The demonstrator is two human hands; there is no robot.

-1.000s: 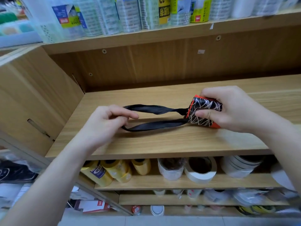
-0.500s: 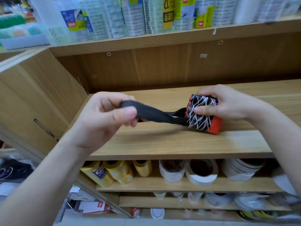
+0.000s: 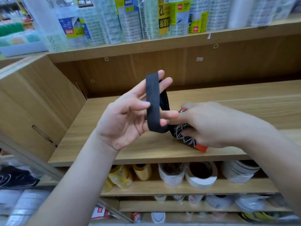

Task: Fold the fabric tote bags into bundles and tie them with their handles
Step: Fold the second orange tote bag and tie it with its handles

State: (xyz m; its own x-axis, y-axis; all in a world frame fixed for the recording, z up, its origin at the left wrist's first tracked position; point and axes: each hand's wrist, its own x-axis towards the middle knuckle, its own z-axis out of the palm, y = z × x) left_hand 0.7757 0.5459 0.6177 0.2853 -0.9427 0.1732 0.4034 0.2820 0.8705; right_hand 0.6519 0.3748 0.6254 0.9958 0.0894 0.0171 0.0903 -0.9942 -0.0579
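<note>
The tote bag is folded into a small bundle (image 3: 183,136), black with white scribbled lines and orange trim, resting on the wooden shelf (image 3: 104,149). My right hand (image 3: 211,124) grips the bundle from above and covers most of it. Its black handle (image 3: 152,101) runs as a loop up to the left of the bundle. My left hand (image 3: 123,121) is raised with the palm toward me and the fingers spread straight inside the loop, stretching the strap across them. The thumb tip touches the strap's edge.
The shelf has a back wall and a wooden side panel (image 3: 32,101) on the left. Wrapped packs (image 3: 130,20) stand on the shelf above. Rolls of tape (image 3: 202,175) fill the shelf below, near the front edge.
My left hand has gone from pinching the handle out to the left to turning palm-up, with its fingers spread inside the loop, closer to the bundle. The right hand keeps hold of the bundle.
</note>
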